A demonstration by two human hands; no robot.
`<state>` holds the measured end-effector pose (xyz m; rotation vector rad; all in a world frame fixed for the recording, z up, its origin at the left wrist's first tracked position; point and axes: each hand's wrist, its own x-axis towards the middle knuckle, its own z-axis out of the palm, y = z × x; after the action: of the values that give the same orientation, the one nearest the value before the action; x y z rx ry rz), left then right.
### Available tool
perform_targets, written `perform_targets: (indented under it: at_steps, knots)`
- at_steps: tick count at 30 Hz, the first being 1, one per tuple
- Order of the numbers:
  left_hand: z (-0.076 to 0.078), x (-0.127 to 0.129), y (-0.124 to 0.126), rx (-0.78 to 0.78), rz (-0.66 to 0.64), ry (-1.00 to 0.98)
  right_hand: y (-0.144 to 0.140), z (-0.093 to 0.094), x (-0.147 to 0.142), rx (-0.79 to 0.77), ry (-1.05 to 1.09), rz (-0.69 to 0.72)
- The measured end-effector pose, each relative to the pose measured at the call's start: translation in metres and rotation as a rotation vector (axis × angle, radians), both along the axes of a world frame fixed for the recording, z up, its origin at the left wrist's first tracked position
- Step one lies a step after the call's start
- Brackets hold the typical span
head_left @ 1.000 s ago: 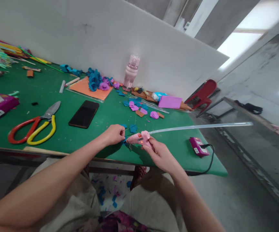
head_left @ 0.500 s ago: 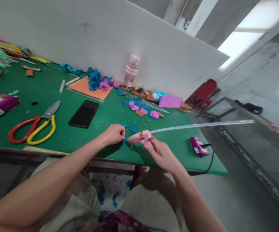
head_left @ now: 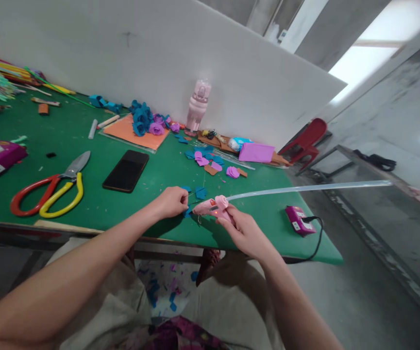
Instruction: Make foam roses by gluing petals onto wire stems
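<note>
My right hand (head_left: 244,232) grips a small pink glue gun (head_left: 210,207) near the front edge of the green table (head_left: 129,204). A long clear glue stick (head_left: 304,188) juts from the gun's back toward the right. The gun's nozzle points left at a small blue foam piece (head_left: 187,212) that my left hand (head_left: 171,201) pinches between its fingertips. Most of that piece is hidden by the fingers. More blue foam scraps (head_left: 199,193) lie just behind the hands.
Red-and-yellow shears (head_left: 49,187) and a black phone (head_left: 126,170) lie to the left. Blue and purple foam flowers (head_left: 144,121) sit on an orange sheet by a pink bottle (head_left: 197,108). A magenta power adapter (head_left: 297,220) with cord sits at right; a white board (head_left: 159,58) stands behind.
The glue gun has tilted slightly, its long stick's far end rising a little. Both hands stay in nearly the same place.
</note>
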<state>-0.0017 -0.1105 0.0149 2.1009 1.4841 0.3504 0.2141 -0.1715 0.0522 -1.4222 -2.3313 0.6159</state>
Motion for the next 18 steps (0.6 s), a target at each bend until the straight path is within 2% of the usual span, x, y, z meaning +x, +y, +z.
perform_targets:
  at_steps: [18]
  knots:
    - [-0.0014, -0.0003, 0.0005, -0.003, -0.01, 0.007, -0.0009, 0.0015, 0.0009, -0.006, 0.003, -0.01]
